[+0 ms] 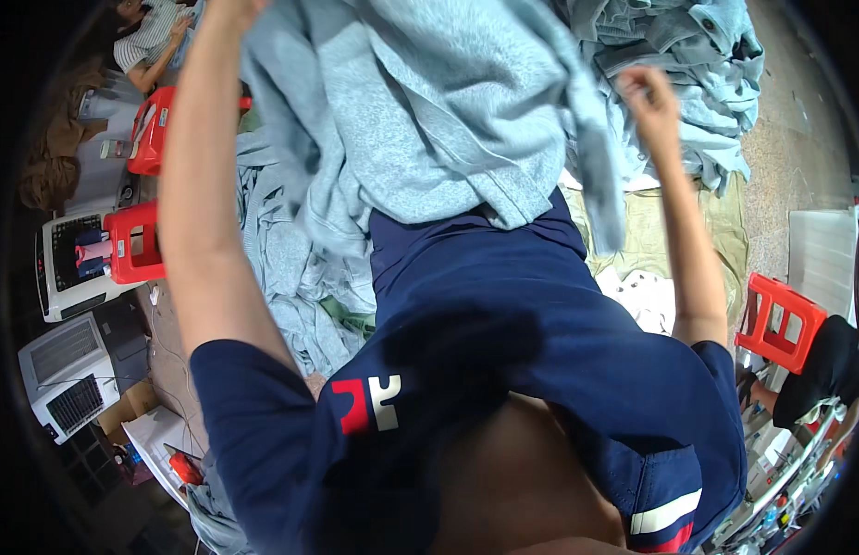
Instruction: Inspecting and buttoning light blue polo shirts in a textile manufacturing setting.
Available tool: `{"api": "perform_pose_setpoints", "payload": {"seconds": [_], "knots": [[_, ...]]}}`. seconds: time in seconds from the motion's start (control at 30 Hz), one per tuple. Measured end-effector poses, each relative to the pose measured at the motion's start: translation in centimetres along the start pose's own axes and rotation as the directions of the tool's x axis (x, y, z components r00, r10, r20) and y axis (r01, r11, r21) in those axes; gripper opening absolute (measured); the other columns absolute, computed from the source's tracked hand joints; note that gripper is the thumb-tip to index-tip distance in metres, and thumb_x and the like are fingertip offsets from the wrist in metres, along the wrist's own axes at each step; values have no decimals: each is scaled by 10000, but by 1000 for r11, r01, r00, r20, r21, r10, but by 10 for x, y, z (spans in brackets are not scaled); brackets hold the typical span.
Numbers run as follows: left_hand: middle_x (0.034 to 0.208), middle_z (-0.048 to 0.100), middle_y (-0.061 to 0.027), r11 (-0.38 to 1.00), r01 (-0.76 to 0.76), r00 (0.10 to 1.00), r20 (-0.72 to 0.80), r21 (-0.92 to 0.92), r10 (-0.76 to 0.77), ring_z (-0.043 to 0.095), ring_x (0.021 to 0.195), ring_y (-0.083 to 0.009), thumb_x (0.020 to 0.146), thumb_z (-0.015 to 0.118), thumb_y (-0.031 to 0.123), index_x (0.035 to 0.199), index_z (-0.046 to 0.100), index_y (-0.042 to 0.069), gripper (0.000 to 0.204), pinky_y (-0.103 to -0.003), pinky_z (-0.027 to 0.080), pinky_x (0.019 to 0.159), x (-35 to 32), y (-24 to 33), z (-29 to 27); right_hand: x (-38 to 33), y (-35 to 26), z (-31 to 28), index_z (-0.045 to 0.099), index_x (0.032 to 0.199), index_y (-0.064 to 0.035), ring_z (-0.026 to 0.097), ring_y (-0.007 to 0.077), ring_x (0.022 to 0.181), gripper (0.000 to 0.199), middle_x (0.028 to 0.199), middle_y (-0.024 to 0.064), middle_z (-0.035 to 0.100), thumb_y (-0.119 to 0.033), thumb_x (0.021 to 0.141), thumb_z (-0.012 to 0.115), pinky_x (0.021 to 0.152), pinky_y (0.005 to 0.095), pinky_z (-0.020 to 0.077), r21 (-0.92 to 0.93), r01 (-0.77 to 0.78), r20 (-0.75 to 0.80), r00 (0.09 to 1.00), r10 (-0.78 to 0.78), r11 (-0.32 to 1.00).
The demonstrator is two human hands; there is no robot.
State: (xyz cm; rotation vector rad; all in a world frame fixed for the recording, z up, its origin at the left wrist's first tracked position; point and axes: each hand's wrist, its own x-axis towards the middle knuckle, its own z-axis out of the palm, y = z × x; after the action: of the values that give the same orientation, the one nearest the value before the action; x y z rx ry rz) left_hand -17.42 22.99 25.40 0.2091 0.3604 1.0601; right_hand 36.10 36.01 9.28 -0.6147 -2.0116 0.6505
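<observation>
A light blue-grey, long-sleeved heathered garment (448, 111) lies over my lap and reaches up past the top edge of the head view. One of its sleeves (596, 176) hangs down on the right, blurred by motion. My left hand (241, 7) is at the top edge beside the garment; its fingers are cut off from view. On the right, my right hand (649, 91) is raised beside the garment, in front of a heap of similar clothes (707, 120). Its fingers look curled but are smeared, so a grip cannot be made out.
More blue-grey clothes (300, 268) lie to my left. An olive cloth (716, 222) is spread at right, near a white dotted cloth (642, 296). Red stools (133, 242) stand on the left, another red stool (783, 319) on the right. Another person (156, 42) sits far left.
</observation>
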Motion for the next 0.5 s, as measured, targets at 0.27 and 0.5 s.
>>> {"api": "perform_pose_setpoints", "payload": {"seconds": [0.27, 0.5], "knots": [[1123, 593, -199, 610, 178, 447, -616, 772, 649, 652, 903, -321, 974, 441, 423, 1229, 438, -66, 551, -377, 567, 712, 39, -143, -127, -97, -104, 78, 599, 894, -35, 570, 291, 864, 287, 891, 95, 586, -220, 721, 733, 699, 376, 475, -42, -91, 472, 876, 100, 995], [764, 625, -102, 165, 510, 631, -497, 844, 595, 617, 624, -216, 861, 569, 556, 952, 595, -25, 588, -298, 491, 582, 69, -257, -50, -72, -127, 82, 498, 806, -25, 565, 322, 646, 169, 687, 128, 512, -135, 810, 626, 571, 396, 439, 170, -59, 568, 821, -49, 984]]}}
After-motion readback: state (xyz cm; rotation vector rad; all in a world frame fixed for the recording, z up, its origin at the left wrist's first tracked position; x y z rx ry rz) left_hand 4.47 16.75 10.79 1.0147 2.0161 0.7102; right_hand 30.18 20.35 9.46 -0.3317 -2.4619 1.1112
